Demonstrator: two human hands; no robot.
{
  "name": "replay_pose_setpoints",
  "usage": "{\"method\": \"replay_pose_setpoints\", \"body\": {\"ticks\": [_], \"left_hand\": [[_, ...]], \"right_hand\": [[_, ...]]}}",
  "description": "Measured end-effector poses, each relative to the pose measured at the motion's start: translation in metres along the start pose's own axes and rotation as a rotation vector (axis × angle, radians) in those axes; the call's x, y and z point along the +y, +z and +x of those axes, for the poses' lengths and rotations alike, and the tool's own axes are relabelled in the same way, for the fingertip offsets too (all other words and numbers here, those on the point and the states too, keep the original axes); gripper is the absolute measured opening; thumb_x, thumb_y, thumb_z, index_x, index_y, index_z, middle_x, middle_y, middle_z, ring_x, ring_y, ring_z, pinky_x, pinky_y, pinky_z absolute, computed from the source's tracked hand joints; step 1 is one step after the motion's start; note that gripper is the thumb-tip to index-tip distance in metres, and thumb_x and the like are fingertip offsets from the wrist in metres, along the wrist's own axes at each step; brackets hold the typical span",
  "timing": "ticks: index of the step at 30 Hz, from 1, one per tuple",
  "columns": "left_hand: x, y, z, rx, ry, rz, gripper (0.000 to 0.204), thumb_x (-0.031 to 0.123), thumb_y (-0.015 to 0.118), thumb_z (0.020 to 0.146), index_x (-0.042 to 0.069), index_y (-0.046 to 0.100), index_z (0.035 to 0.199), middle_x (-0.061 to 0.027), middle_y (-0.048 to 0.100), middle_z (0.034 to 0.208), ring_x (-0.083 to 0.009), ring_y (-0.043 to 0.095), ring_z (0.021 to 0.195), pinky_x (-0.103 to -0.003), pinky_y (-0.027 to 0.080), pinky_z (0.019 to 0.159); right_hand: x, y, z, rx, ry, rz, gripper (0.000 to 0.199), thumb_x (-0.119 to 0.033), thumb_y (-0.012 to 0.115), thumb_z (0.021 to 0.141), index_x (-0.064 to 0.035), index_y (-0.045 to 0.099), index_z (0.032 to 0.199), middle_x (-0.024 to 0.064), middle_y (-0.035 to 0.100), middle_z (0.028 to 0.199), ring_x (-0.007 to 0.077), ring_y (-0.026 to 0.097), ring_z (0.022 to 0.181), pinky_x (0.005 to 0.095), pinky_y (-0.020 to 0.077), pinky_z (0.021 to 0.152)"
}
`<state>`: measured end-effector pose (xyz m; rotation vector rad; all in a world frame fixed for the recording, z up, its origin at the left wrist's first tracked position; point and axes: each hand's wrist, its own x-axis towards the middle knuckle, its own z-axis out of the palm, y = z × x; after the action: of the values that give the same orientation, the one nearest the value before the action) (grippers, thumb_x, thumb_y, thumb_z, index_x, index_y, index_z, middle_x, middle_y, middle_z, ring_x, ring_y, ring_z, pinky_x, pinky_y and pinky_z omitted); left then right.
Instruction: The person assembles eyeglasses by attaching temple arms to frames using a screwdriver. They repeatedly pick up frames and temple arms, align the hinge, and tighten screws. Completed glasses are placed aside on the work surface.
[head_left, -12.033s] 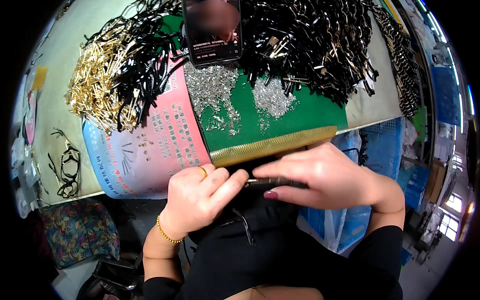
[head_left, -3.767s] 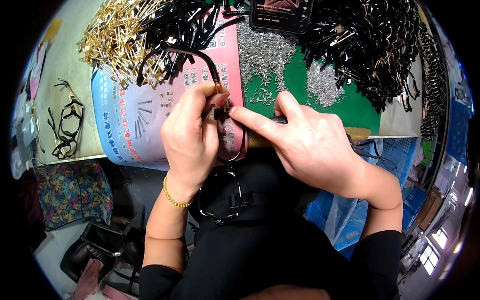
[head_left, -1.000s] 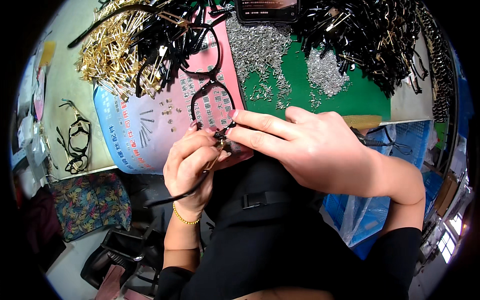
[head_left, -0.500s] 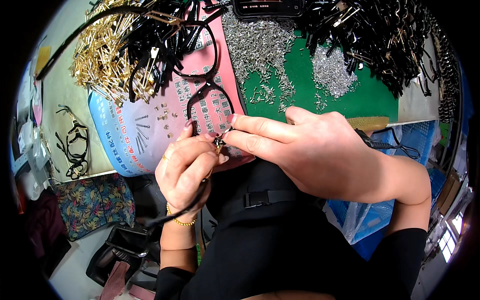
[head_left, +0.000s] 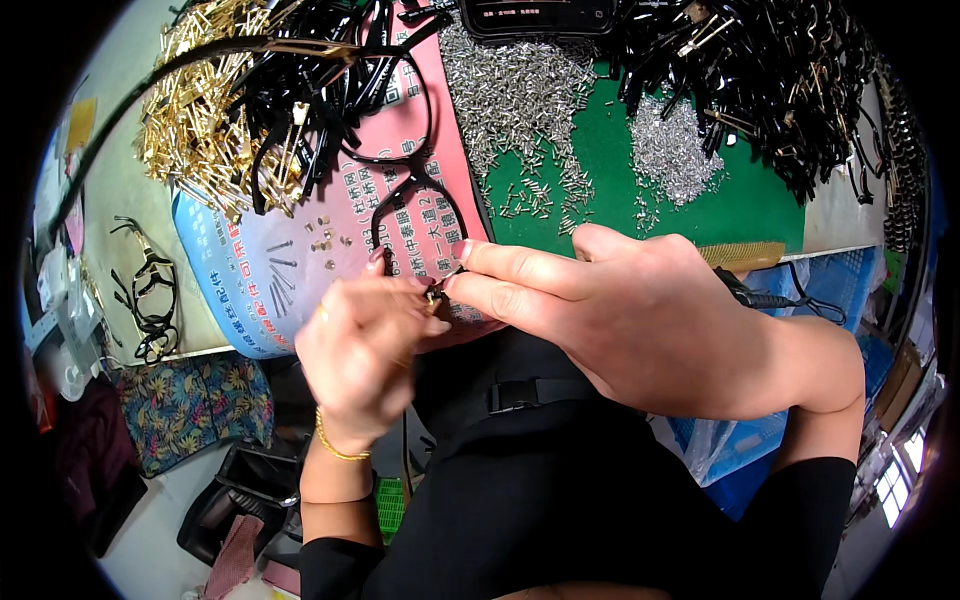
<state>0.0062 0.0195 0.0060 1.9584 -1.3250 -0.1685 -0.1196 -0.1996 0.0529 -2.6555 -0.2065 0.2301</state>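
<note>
A black eyeglass frame (head_left: 412, 178) stands over the table with its far temple (head_left: 160, 80) stretching out to the left. Its near end corner is pinched by my right hand (head_left: 620, 315), index and middle fingers extended along it, thumb mostly hidden. Beside those fingertips, my left hand (head_left: 360, 345) is closed on the near temple at the gold-coloured hinge (head_left: 433, 300); motion blurs this hand. A dark strip of temple (head_left: 404, 440) shows below it. The joint itself is largely covered by fingertips.
Gold temple cores (head_left: 195, 120) and black temples (head_left: 325, 95) lie heaped at back left. Silver screws (head_left: 520, 90) and smaller silver pieces (head_left: 675, 150) spread over a green mat (head_left: 600, 140). More black temples (head_left: 770, 90) pile at right. Folded glasses (head_left: 150, 295) rest at left.
My left hand has turned and shifted slightly left and down. The near temple, slanting to the lower left before, now hangs more upright. My right hand stays almost in place.
</note>
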Motion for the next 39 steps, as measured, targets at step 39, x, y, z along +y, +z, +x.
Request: {"method": "replay_pose_setpoints", "body": {"ticks": [39], "left_hand": [[0.021,-0.099,-0.006,0.382,-0.883,0.098,0.033,0.025,0.071,0.095,0.0,0.069,0.116,-0.0163,0.073,0.099,-0.022,0.068,0.068,-0.033,0.054,0.065]], "right_hand": [[-0.017,-0.005,-0.011,0.073,0.386,0.589,0.018,-0.009,0.074,0.088,-0.0004,0.065,0.101,0.0129,0.064,0.088,0.0261,0.064,0.078,0.0329,0.0501,0.073]]}}
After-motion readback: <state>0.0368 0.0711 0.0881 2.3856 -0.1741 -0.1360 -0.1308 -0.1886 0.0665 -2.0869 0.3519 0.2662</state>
